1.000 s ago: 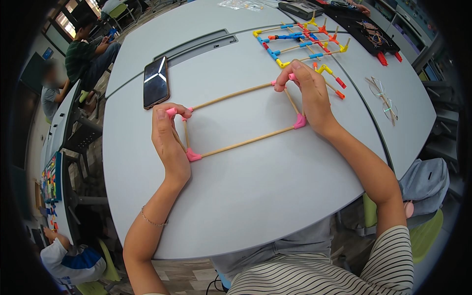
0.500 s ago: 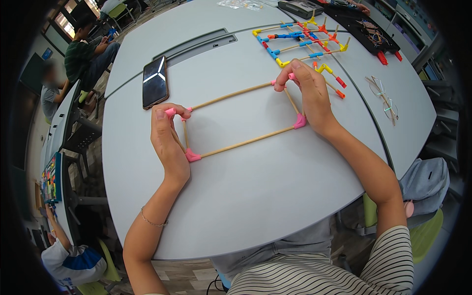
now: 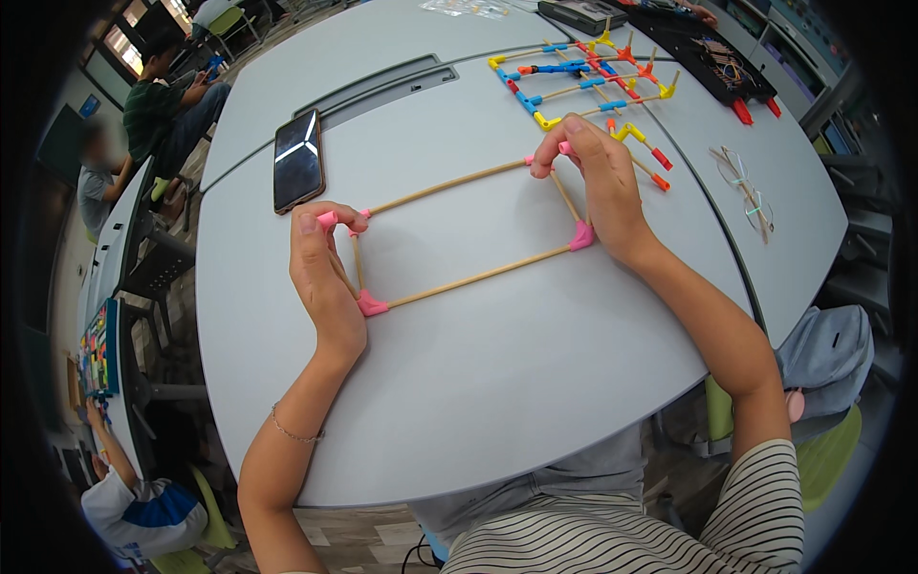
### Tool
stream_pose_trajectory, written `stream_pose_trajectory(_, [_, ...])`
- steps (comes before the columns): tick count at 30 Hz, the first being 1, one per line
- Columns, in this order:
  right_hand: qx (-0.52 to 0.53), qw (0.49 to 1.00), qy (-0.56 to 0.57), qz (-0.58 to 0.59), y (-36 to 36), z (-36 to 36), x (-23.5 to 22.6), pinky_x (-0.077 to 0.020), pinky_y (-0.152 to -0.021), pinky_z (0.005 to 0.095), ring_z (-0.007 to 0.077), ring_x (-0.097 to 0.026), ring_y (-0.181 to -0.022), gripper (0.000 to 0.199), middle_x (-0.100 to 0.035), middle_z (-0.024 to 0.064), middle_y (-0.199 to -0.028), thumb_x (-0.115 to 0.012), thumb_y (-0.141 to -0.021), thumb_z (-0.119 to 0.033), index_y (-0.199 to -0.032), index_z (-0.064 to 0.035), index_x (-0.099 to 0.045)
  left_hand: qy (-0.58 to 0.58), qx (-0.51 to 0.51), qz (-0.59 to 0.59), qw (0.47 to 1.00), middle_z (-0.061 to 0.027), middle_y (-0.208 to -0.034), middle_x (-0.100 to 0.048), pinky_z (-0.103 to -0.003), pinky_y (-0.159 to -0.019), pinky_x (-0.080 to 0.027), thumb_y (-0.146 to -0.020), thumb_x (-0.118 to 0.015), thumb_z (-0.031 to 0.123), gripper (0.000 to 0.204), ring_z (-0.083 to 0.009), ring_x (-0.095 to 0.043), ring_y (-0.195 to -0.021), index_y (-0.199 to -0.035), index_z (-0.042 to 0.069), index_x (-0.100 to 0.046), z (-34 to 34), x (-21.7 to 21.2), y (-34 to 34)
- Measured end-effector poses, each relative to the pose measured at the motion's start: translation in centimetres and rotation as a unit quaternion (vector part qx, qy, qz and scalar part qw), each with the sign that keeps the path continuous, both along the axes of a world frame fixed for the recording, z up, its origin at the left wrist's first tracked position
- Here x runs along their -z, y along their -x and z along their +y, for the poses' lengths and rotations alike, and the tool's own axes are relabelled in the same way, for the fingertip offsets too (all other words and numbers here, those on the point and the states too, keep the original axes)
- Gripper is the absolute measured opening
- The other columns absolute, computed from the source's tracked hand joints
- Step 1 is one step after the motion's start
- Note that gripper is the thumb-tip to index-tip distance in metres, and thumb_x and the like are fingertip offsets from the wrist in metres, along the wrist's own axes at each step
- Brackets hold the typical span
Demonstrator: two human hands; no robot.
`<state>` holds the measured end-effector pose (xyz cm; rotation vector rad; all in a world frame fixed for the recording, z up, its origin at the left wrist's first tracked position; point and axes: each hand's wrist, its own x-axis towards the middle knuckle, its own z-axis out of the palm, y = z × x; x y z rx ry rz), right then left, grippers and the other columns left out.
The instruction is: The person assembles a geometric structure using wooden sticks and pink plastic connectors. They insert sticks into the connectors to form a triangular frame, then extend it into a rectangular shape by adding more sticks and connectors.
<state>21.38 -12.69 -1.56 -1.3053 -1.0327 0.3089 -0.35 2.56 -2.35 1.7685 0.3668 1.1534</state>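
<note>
A frame of wooden sticks (image 3: pixel 478 275) joined by pink corner connectors (image 3: pixel 373 303) sits in front of me on the table, one long stick near and one far. My left hand (image 3: pixel 323 268) is closed round the left end, with a pink connector tip (image 3: pixel 328 220) between thumb and fingers. At the right end my right hand (image 3: pixel 604 187) pinches another pink connector tip (image 3: pixel 565 148), its palm beside the near right pink corner (image 3: pixel 581 235). Parts of the end sticks are hidden behind my hands.
Beyond my left hand lies a phone (image 3: pixel 299 163). A multicoloured stick-and-connector structure (image 3: pixel 583 81) stands at the far right, with loose joined connectors (image 3: pixel 631 134) nearer. Glasses (image 3: pixel 746 191) and a black tool case (image 3: pixel 712 62) are at right. Other people sit at left.
The view has shifted very slightly. Both hands keep their hold on the pink connectors, and the frame has stayed almost in place.
</note>
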Motion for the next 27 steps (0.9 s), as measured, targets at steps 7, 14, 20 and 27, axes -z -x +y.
stream_pose_trajectory(7, [-0.001, 1.0, 0.004, 0.0, -0.06, -0.06, 0.02, -0.0444, -0.081, 0.0282, 0.0132, -0.055, -0.078, 0.047, -0.06, 0.0077, -0.077, -0.037, -0.106, -0.036, -0.083, -0.0007, -0.058, 0.004, -0.005, 0.004, 1.0, -0.0087, -0.089, -0.054, -0.036, -0.097, -0.042, -0.109, -0.024, 0.033, 0.041, -0.0163, -0.049, -0.087, -0.094, 0.003, -0.049, 0.0, 0.04, -0.06])
stream_pose_trajectory(14, [0.0, 1.0, 0.005, -0.005, -0.13, -0.03, 0.12, -0.0444, -0.081, 0.0277, 0.0131, -0.056, -0.079, 0.047, -0.06, 0.0075, -0.077, -0.037, -0.106, -0.036, -0.083, -0.0005, -0.059, 0.006, -0.001, 0.0, 1.0, -0.0089, -0.089, -0.054, -0.036, -0.096, -0.043, -0.108, -0.026, 0.032, 0.039, -0.0162, -0.049, -0.086, -0.094, 0.003, -0.049, -0.08, -0.04, -0.02])
stream_pose_trajectory(20, [-0.001, 1.0, 0.005, -0.002, -0.17, -0.06, 0.18, -0.0447, -0.081, 0.0279, 0.0129, -0.056, -0.078, 0.046, -0.06, 0.0073, -0.077, -0.038, -0.106, -0.035, -0.083, -0.0007, -0.058, 0.007, 0.011, 0.003, 1.0, -0.0073, -0.091, -0.054, -0.032, -0.094, -0.041, -0.108, -0.035, 0.029, 0.031, -0.0148, -0.05, -0.09, -0.096, 0.004, -0.049, -0.09, -0.01, 0.07])
stream_pose_trajectory(27, [-0.003, 1.0, 0.004, -0.002, -0.11, -0.07, 0.1, -0.0449, -0.081, 0.028, 0.013, -0.056, -0.078, 0.046, -0.059, 0.0072, -0.078, -0.037, -0.106, -0.034, -0.083, -0.0006, -0.058, 0.004, 0.021, -0.002, 1.0, -0.006, -0.092, -0.053, -0.03, -0.095, -0.039, -0.107, -0.04, 0.028, 0.027, -0.0136, -0.05, -0.092, -0.097, 0.005, -0.049, 0.03, 0.16, 0.14])
